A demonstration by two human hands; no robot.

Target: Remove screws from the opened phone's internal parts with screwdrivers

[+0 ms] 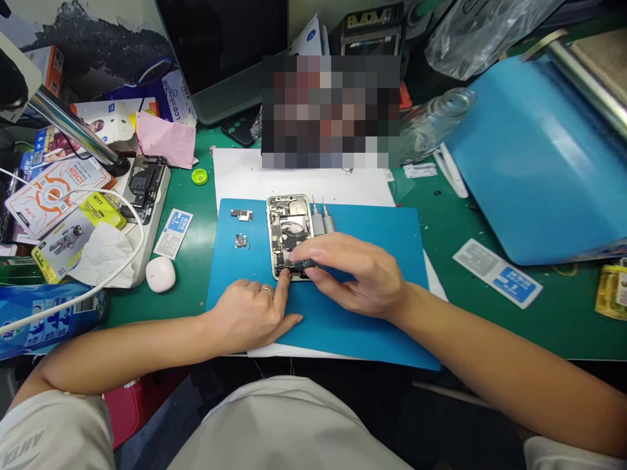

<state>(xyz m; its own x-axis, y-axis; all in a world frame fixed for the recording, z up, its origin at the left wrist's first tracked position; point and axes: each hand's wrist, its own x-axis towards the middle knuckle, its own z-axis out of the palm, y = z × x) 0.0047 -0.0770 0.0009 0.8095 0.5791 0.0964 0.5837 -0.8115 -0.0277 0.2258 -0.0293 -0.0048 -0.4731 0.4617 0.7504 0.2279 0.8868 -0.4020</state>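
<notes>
An opened smartphone [296, 225], its inner parts showing, lies on a blue mat [377, 294]. My left hand [252, 312] rests at its lower edge; the index fingertip presses on the lower left corner, the thumb is stretched out and the other fingers are curled. From the right, my right hand [365, 274] reaches over the phone's lower end. Its thumb and index finger pinch a small dark ridged thing [304, 264], whose kind I cannot make out. Two slim grey pen-like tools [323, 220] with thin tips lie beside the phone. Small metal phone parts [241, 241] lie to its left.
At the left are a second opened phone [144, 186], a white earbud case [160, 274], boxes [68, 241] and a white cable [142, 228]. Wipe packets [497, 273], a glass jar [435, 124] and a blue sheet [533, 163] lie to the right. A screen [225, 39] stands behind.
</notes>
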